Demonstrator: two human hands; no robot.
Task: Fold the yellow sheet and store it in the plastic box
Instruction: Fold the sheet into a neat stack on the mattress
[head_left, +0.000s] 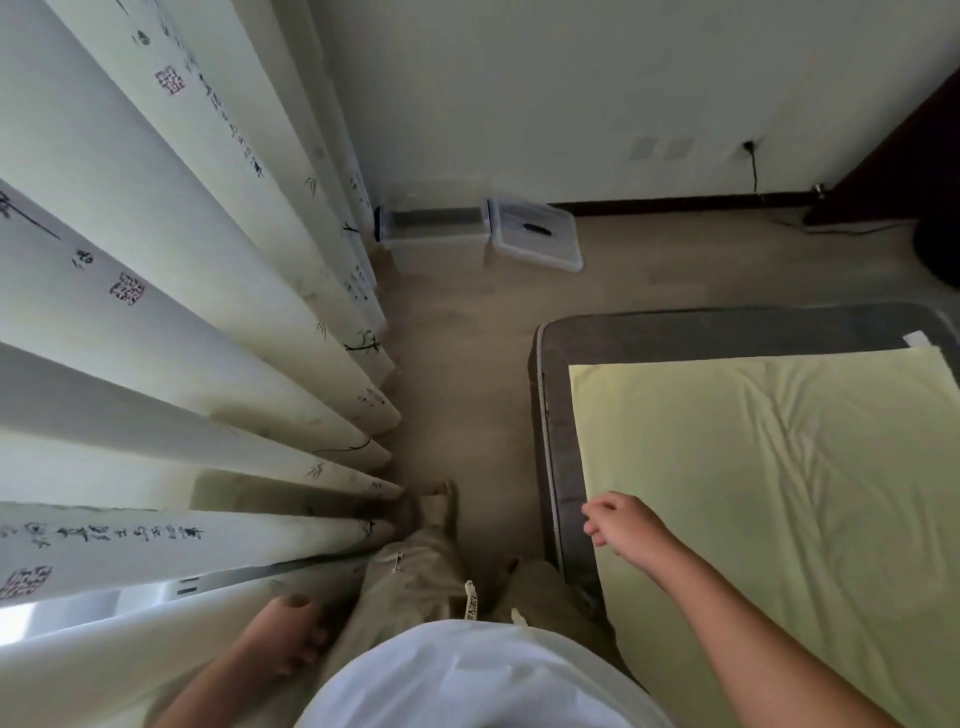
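Observation:
The yellow sheet (769, 483) lies spread flat on a grey mattress (566, 343) at the right, with soft creases across it. My right hand (621, 519) hovers at the sheet's left edge with loosely curled fingers that hold nothing. Low down at my side, my left hand (283, 636) hangs with relaxed fingers and is empty. The clear plastic box (434, 236) stands open on the floor against the far wall, and its lid (537, 240) leans beside it to the right.
Long pale curtains (182, 312) with ink prints fill the left side. A narrow strip of beige floor (467, 374) runs between curtains and mattress towards the box. A black cable (753, 166) hangs from a wall socket. A dark piece of furniture (904, 150) stands at the far right.

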